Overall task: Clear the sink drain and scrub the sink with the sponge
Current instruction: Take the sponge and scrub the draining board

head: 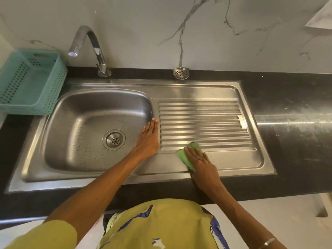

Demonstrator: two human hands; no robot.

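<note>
Your right hand (201, 163) lies flat on the green sponge (186, 155), fingers straight and spread, pressing it onto the front lip of the ribbed drainboard (203, 121). Your left hand (149, 139) is open too, fingers straight and together, palm down on the strip between the drainboard and the basin (86, 126), steadying you and holding nothing.

You look to be in the scrubbing step, working the drainboard side of the sink. The drain (114, 139) sits open at the bottom of the basin, and the strainer (181, 73) stands on the black counter (294, 112) against the marble wall (so the drain-clearing part seems done, though I cannot see down into it). The basin floor shows water droplets.

Next, I would judge, you need firm strokes along the ribs rather than across them, then a move left over the ridge into the basin. The faucet (86, 49) rises behind it, with a teal basket (30, 81) at the far left.
</note>
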